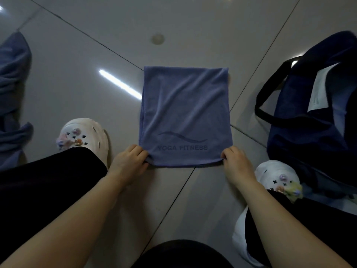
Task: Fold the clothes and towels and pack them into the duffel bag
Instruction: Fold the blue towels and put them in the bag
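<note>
A blue towel (pixel 185 113) printed "YOGA FITNESS" lies flat and folded on the grey tiled floor in front of me. My left hand (pixel 130 161) pinches its near left corner. At the near right corner my right hand (pixel 236 163) pinches the towel the same way. The dark navy duffel bag (pixel 313 136) stands open at the right, its black strap looped toward the towel, with a white sheet showing inside.
Another blue cloth (pixel 13 97) lies crumpled at the far left. My feet in white clogs, the left clog (pixel 85 138) and the right clog (pixel 278 176), flank the towel. A round floor fitting (pixel 158 38) sits beyond the towel.
</note>
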A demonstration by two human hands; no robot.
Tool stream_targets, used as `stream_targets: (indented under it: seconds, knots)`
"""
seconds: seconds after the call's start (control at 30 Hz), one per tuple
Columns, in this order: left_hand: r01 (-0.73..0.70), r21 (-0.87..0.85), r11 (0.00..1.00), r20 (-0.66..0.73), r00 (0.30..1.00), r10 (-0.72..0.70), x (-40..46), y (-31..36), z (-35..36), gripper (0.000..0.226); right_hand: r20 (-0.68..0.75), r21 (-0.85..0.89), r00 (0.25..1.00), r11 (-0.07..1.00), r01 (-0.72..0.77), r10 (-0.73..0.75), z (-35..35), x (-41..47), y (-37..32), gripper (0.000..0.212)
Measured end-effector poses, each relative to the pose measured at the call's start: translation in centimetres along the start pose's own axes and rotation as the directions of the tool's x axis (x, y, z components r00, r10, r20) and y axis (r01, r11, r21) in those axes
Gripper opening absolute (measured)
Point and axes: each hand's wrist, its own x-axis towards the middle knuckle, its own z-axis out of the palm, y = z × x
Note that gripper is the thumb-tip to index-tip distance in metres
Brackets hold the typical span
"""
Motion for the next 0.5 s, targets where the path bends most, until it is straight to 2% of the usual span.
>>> stream_targets:
  seconds: [0.2, 0.3, 0.37, 0.5]
  knots:
    - [0.033, 0.008, 0.999, 0.032, 0.999, -0.034, -0.4, 1.1, -0.7, 0.031, -0.008, 0.114, 0.995, 0.989, -0.094, 0.096, -3.7, -0.3, -2.1, 0.01]
    - [0.05, -0.012, 0.999, -0.023, 0.998, -0.05, -0.8, 1.3, -1.0, 0.026, -0.019, 0.21, 0.998, 0.976, -0.061, 0.066, -6.4, 0.0, -3.4, 0.008]
    - [0.094, -0.095, 0.991, -0.056, 0.993, -0.1, -0.7, 1.4, -1.8, 0.028, -0.043, 0.189, 0.999, 0.982, -0.012, 0.021, -8.7, 0.3, -4.0, 0.008]
    - [0.219, -0.331, 0.918, -0.165, 0.944, -0.285, 0.1, 1.9, -6.7, 0.015, -0.112, 0.14, 0.991, 0.986, 0.094, -0.078, -14.5, 0.3, -5.1, 0.01]
